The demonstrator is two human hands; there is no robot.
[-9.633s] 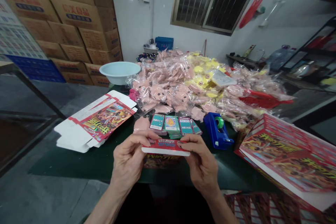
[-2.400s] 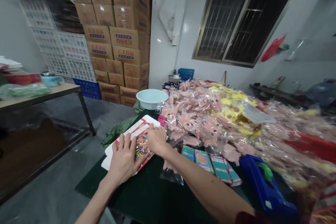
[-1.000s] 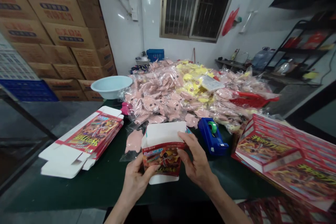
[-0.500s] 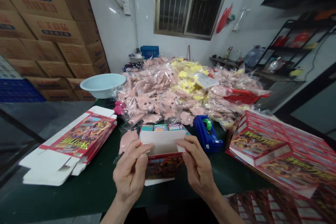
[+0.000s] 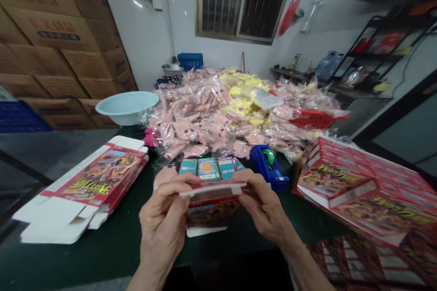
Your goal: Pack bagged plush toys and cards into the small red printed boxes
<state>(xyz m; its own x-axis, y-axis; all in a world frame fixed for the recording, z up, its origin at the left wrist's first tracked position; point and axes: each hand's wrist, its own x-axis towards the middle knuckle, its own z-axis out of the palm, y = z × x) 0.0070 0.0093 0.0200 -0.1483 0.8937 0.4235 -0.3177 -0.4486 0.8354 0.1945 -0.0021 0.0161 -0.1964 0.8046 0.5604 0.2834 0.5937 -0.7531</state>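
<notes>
Between my two hands is a red printed carton (image 5: pixel 212 211), its white top flap folded partway down over the opening. My left hand (image 5: pixel 165 218) grips the carton's left edge, thumb and fingers at the flap's corner. On the other side my right hand (image 5: pixel 261 204) pinches the right end of the flap. A white flap sticks out at the carton's near bottom edge. Just behind the carton lie several teal picture cards (image 5: pixel 208 169). One pink plush in clear wrap (image 5: pixel 165 176) lies beyond my left hand.
Flat unfolded cartons (image 5: pixel 102 173) are stacked at left. A blue tape dispenser (image 5: pixel 269 168) stands right of the cards. Finished-looking red boxes (image 5: pixel 368 195) are piled at right. Bagged plush toys (image 5: pixel 205 118) heap behind, beside a light blue basin (image 5: pixel 128 104).
The carton's white top flap, upright before, has tipped down toward the opening, uncovering more of the cards behind. Both hands have stayed on it. The view has shifted slightly.
</notes>
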